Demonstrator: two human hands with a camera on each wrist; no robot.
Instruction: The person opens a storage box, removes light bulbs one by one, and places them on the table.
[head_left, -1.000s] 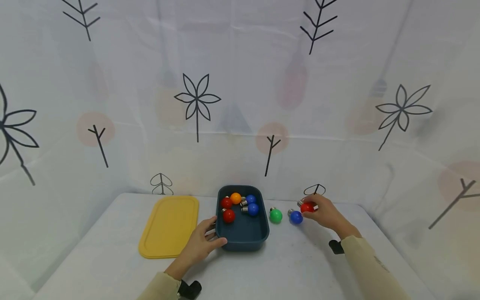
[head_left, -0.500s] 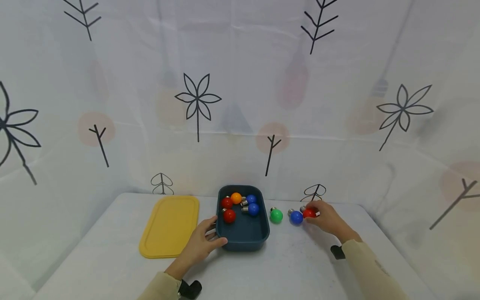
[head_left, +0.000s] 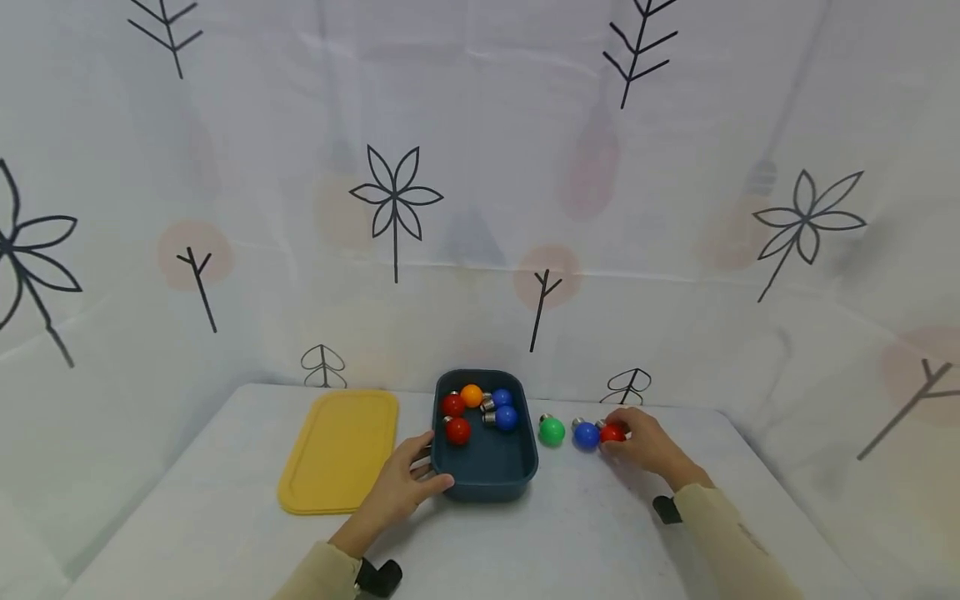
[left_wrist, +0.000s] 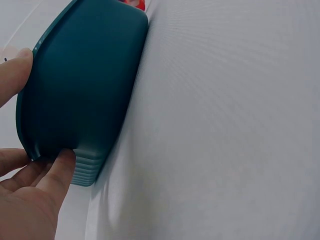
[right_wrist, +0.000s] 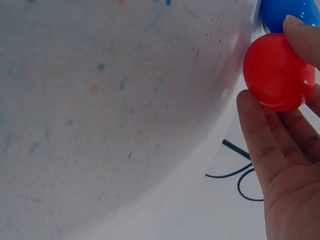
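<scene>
My right hand [head_left: 640,442] holds a red light bulb [head_left: 612,433] between thumb and fingers, down at the table. In the right wrist view the red bulb [right_wrist: 277,72] sits right against a blue bulb [right_wrist: 290,14], its screw base hidden. The same blue bulb [head_left: 587,436] and a green bulb [head_left: 552,431] lie in a row to its left. My left hand [head_left: 395,490] grips the near left corner of a dark blue-green bin [head_left: 487,493]. In the left wrist view its thumb is at the rim and its fingers press the ribbed wall of the bin [left_wrist: 85,90].
Inside the bin lie two red bulbs [head_left: 457,431], an orange bulb [head_left: 471,396] and two blue bulbs [head_left: 506,418], toward its far end. A yellow lid-like board [head_left: 337,454] lies left of the bin. A patterned white cloth [head_left: 465,317] hangs behind the table.
My right hand has lowered the red bulb to the table, then shifted it left against the blue bulb, which has moved slightly left. My left hand and the bin stay put.
</scene>
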